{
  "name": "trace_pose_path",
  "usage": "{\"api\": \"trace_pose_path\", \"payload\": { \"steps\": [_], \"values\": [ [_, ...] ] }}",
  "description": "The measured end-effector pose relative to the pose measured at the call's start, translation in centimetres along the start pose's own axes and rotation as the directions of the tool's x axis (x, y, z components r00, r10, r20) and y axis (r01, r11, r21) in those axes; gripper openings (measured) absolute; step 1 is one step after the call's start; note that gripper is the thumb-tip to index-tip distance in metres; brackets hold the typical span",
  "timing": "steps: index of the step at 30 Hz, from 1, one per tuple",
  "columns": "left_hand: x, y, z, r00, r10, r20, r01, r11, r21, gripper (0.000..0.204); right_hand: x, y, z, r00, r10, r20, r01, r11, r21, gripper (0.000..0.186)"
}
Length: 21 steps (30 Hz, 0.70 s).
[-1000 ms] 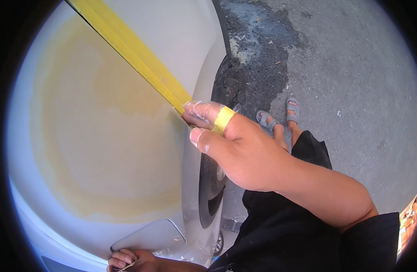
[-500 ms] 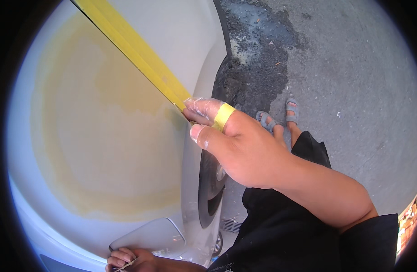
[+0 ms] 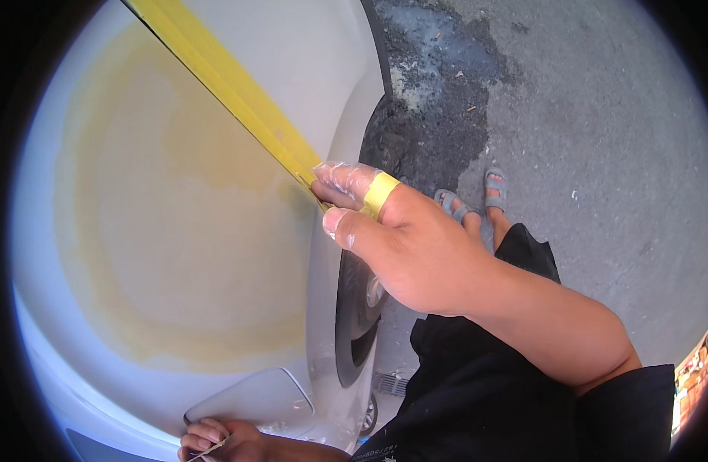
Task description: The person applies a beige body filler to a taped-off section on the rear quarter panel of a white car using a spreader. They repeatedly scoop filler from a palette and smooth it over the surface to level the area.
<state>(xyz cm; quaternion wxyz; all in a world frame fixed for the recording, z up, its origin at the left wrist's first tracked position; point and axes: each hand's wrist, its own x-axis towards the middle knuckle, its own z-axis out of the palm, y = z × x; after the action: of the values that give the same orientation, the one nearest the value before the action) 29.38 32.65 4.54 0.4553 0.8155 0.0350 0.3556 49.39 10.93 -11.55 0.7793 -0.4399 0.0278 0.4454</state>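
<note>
My right hand presses its fingertips on the lower end of a yellow masking tape strip that runs diagonally across a white car panel. A clear plastic cover and a band of yellow tape wrap one finger. The panel carries a large yellowish sanded patch. My left hand shows at the bottom edge, fingers closed on a small thin object, beside the fuel flap.
The car's wheel and tyre sit under the panel's edge. Grey asphalt with a dark stained patch lies to the right. My feet in grey sandals stand on it. Black clothing fills the lower right.
My right hand has stayed at the tape's lower end, shifting only slightly. The left hand has barely moved.
</note>
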Motion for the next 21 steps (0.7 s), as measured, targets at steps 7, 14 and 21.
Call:
{"api": "trace_pose_path", "payload": {
  "steps": [7, 14, 21],
  "values": [
    [-0.1, 0.2, 0.7, 0.999, 0.034, -0.036, -0.035, 0.999, -0.018, 0.023, -0.4, 0.8, 2.9, 0.992, -0.117, -0.054, 0.103, 0.972, -0.209, 0.046],
    [0.0, 0.2, 0.3, 1.0, 0.012, -0.016, -0.012, 1.0, 0.02, 0.022, -2.9, 1.3, 3.8, 0.983, -0.182, 0.018, 0.18, 0.943, -0.281, 0.046],
    [0.0, 0.1, 0.0, 1.0, 0.004, 0.025, -0.005, 0.999, 0.043, 0.021, -1.5, 1.4, -0.9, 0.999, -0.02, 0.049, 0.021, 1.0, -0.01, 0.047]
  ]
}}
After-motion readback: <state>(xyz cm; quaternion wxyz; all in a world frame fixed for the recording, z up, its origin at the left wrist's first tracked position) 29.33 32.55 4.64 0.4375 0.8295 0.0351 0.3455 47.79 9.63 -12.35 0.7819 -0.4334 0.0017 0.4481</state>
